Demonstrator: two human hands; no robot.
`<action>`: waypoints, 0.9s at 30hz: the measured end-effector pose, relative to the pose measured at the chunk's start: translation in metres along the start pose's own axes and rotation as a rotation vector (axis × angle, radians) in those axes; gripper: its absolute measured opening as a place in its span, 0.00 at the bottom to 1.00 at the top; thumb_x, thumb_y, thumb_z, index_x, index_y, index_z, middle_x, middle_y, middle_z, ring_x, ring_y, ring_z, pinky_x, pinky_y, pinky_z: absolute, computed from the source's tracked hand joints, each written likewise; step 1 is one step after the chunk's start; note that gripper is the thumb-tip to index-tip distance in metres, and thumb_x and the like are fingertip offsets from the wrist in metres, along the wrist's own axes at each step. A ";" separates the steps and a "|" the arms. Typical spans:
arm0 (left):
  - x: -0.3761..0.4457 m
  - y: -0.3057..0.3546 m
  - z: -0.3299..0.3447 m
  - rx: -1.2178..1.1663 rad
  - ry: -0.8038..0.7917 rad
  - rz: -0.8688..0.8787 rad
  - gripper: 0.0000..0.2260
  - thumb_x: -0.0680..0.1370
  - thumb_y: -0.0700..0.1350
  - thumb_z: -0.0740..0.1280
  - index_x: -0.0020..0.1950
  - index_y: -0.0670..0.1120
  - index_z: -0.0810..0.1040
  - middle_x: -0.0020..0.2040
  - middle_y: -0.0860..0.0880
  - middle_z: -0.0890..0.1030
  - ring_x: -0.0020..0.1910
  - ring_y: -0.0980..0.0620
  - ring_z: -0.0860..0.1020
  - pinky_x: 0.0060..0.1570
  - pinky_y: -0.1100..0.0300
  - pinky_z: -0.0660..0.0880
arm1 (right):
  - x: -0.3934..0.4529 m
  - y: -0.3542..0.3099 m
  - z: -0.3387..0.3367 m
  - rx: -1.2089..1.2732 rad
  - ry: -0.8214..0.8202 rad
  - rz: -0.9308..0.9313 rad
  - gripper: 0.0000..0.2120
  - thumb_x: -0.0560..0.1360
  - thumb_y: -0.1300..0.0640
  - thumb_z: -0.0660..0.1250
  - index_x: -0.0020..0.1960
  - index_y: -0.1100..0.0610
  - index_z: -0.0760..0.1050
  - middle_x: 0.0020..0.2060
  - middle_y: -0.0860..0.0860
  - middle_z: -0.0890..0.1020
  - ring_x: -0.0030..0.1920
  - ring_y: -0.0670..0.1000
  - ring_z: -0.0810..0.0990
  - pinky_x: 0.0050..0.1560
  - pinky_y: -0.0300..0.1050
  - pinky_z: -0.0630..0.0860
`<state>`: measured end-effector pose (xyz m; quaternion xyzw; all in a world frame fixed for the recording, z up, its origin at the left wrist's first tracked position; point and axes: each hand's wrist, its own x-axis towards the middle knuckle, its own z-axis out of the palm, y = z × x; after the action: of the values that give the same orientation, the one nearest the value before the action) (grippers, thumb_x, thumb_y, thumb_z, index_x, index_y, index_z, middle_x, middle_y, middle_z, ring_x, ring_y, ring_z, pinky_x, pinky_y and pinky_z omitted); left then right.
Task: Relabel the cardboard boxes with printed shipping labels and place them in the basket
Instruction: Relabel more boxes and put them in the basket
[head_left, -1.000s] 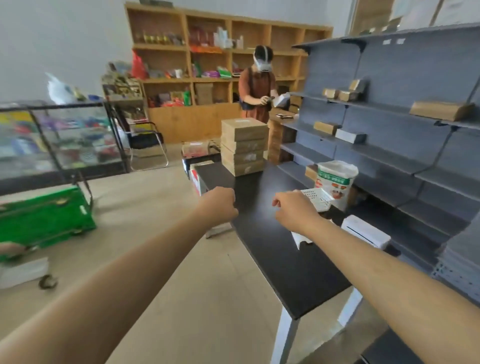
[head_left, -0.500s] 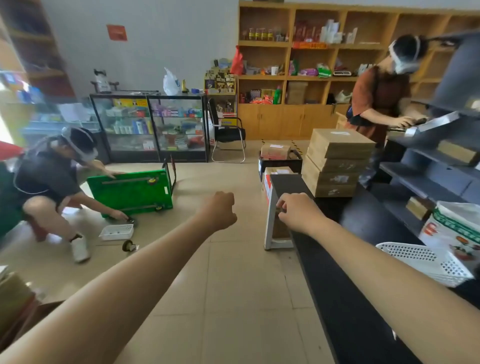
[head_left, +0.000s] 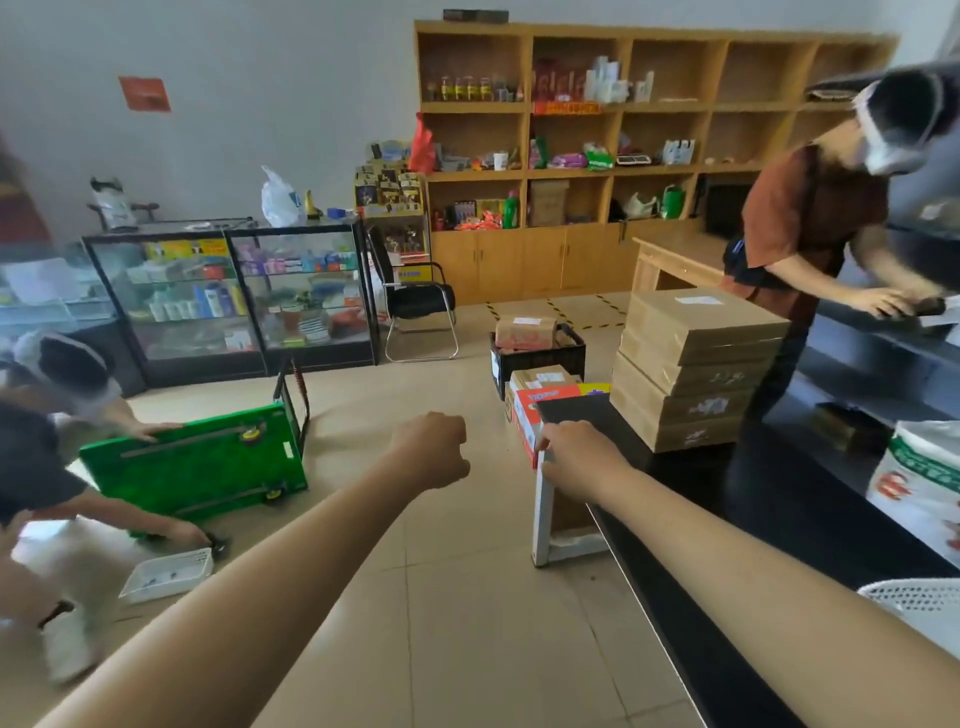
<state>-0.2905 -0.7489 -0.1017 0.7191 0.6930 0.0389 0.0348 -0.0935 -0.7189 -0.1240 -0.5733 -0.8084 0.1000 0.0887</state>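
A stack of several flat cardboard boxes (head_left: 696, 364) stands on the far end of the black table (head_left: 727, 545); the top box carries a white label. The rim of a white perforated basket (head_left: 914, 603) shows at the lower right on the table. Both my arms are stretched forward. My left hand (head_left: 434, 449) is a closed fist over the floor, holding nothing. My right hand (head_left: 582, 457) hovers by the table's near corner with fingers curled and nothing in it. Both hands are well short of the stack.
A black crate (head_left: 537, 358) with a box and more boxes (head_left: 540, 384) sit on the floor beyond the table. A person in brown (head_left: 810, 228) works at the grey shelving on the right. Another person crouches by a green cart (head_left: 197, 462) and a white tray (head_left: 166, 574).
The view has swung left and moved nearer to the box stack. Both hands stay stretched out in fists, holding nothing.
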 end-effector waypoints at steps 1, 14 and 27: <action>0.014 -0.003 0.002 -0.001 -0.004 0.011 0.19 0.75 0.51 0.67 0.65 0.49 0.73 0.60 0.49 0.77 0.59 0.47 0.75 0.53 0.57 0.73 | 0.012 0.002 0.002 -0.004 0.004 0.018 0.13 0.74 0.60 0.62 0.59 0.55 0.74 0.58 0.54 0.77 0.58 0.54 0.74 0.55 0.50 0.76; 0.239 -0.022 0.014 -0.003 -0.068 0.122 0.17 0.77 0.49 0.66 0.64 0.46 0.73 0.58 0.47 0.77 0.58 0.48 0.76 0.50 0.58 0.72 | 0.212 0.060 0.004 -0.025 0.018 0.136 0.09 0.77 0.58 0.65 0.57 0.55 0.77 0.55 0.53 0.80 0.52 0.52 0.79 0.53 0.47 0.79; 0.462 -0.013 0.011 -0.073 -0.051 0.286 0.16 0.75 0.52 0.69 0.60 0.47 0.76 0.53 0.50 0.80 0.47 0.52 0.78 0.37 0.63 0.70 | 0.375 0.132 -0.023 0.014 0.108 0.285 0.11 0.75 0.58 0.65 0.57 0.55 0.76 0.56 0.53 0.79 0.56 0.54 0.76 0.49 0.44 0.71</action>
<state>-0.2854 -0.2869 -0.1109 0.8096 0.5803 0.0504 0.0728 -0.0904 -0.3207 -0.1257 -0.6861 -0.7122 0.0862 0.1212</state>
